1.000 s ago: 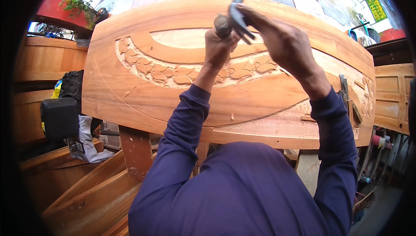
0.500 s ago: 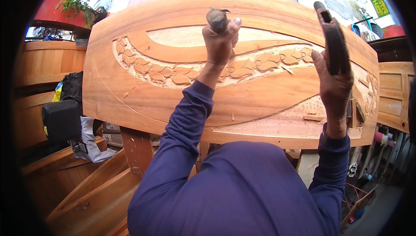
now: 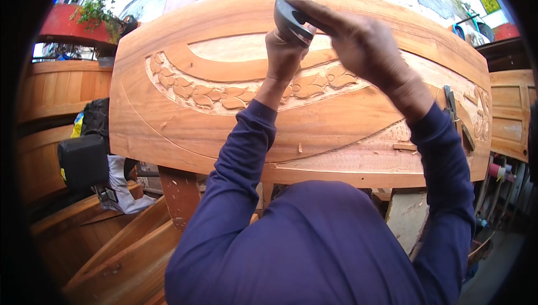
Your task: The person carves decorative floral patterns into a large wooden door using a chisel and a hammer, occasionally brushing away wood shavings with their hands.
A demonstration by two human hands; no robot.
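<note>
Striking well calls for a steady left hand, fingers clamped on a tool hidden by the hammer, and square blows from the right hand, fingers clamped on that hammer, with the carved wooden panel beneath both.

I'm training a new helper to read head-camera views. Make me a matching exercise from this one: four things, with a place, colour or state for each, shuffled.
Column one:
1. Hammer
2. Wooden panel
3. Leafy plant
4. Sleeves

Column two:
A. Dark blue
B. At upper left, by the red ledge
C. Held in the right hand
D. Bears a carved band of leaf-like shapes

Right pairs: 1-C, 2-D, 3-B, 4-A
</note>
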